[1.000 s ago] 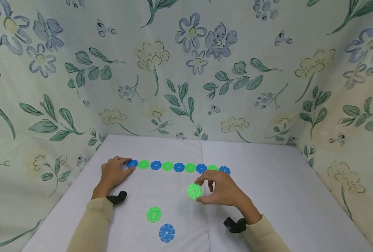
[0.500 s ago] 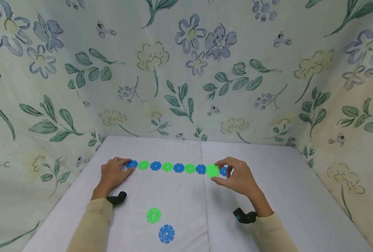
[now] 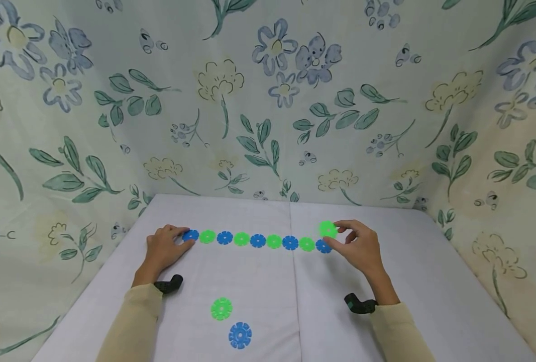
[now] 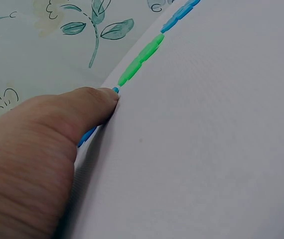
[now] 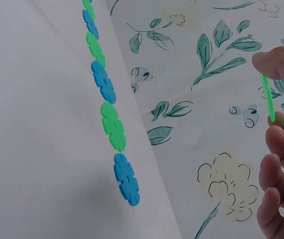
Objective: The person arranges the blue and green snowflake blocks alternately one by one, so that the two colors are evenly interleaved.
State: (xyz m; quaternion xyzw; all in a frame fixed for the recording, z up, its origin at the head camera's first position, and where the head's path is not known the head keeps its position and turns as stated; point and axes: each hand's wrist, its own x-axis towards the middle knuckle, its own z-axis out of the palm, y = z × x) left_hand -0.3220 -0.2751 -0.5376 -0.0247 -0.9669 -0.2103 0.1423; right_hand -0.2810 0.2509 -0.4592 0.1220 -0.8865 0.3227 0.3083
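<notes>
Between thumb and fingers of my right hand [image 3: 360,245] is a green interlocking disc [image 3: 328,230] with a notched rim, pinched by its edge. It hovers above the table, near the blue disc [image 3: 323,246] that ends the row on the right. The right wrist view shows the held disc edge-on [image 5: 268,99]. Alternating blue and green discs [image 3: 257,241] lie flat in a straight row. At the row's left end, my left hand [image 3: 163,246] holds the first blue disc [image 3: 191,235] between thumb and index finger; the thumb hides part of it in the left wrist view.
Nearer to me, a loose green disc [image 3: 221,308] and a loose blue disc [image 3: 240,335] lie on the white tablecloth [image 3: 362,342]. Floral fabric [image 3: 268,125] rises behind the table's far edge and along both sides. A black device [image 3: 360,303] sits at each wrist.
My right hand has carried the green disc right and away from me, from in front of the row to just past its right end. The left hand stays put.
</notes>
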